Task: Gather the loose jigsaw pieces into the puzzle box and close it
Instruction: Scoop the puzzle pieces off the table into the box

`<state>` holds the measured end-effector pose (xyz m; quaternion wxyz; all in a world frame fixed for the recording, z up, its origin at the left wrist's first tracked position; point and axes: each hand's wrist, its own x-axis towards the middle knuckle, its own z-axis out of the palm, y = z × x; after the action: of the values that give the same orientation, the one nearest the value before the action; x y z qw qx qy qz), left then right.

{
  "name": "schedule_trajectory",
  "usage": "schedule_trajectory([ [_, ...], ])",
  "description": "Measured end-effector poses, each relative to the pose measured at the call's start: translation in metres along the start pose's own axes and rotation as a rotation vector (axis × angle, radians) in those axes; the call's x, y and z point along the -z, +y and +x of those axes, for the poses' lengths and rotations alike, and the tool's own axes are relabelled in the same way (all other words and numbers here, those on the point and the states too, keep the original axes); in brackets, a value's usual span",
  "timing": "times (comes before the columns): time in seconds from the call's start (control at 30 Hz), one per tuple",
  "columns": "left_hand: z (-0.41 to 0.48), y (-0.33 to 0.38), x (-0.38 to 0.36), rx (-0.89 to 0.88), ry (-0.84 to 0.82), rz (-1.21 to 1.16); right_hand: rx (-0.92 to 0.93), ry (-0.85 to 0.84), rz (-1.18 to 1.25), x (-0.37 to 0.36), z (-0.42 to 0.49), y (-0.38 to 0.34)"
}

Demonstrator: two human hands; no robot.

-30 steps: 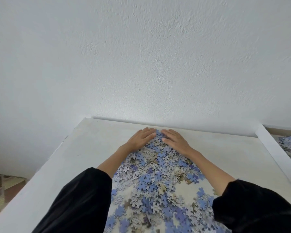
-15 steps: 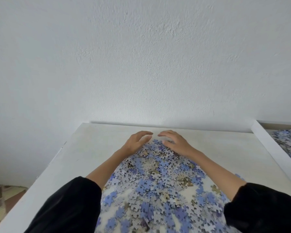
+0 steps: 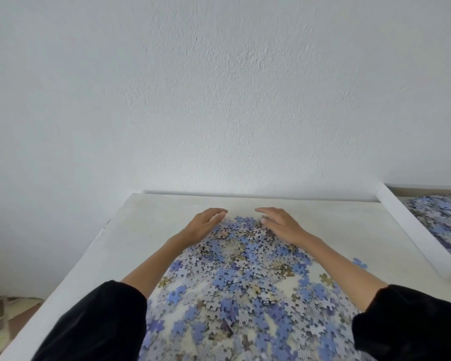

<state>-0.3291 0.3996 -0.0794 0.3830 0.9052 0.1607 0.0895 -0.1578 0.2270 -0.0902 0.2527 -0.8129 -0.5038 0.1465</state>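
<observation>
Both grips released, the left hand (image 3: 203, 225) and right hand (image 3: 281, 225) cup the far edge of the jigsaw pieces (image 3: 245, 269) (light, loose, probably best raked together).

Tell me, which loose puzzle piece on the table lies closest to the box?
The lone blue piece outside the right forearm; the rest sit farther off in the heap.

Puzzle box (image 3: 412, 227) partly beyond the right edge
</observation>
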Motion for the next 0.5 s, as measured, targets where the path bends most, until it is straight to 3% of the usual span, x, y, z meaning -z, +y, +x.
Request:
schedule_trajectory([
  [0.27,-0.095,-0.051,0.043,0.151,0.141,-0.001,-0.187,0.25,0.029,0.03,-0.085,0.046],
  [0.43,-0.148,-0.056,0.044,0.201,0.163,-0.059,-0.267,0.243,0.11,0.023,-0.127,0.059],
  [0.5,-0.153,-0.059,0.03,0.182,0.178,0.063,-0.269,0.252,0.093,0.013,-0.133,0.055],
])
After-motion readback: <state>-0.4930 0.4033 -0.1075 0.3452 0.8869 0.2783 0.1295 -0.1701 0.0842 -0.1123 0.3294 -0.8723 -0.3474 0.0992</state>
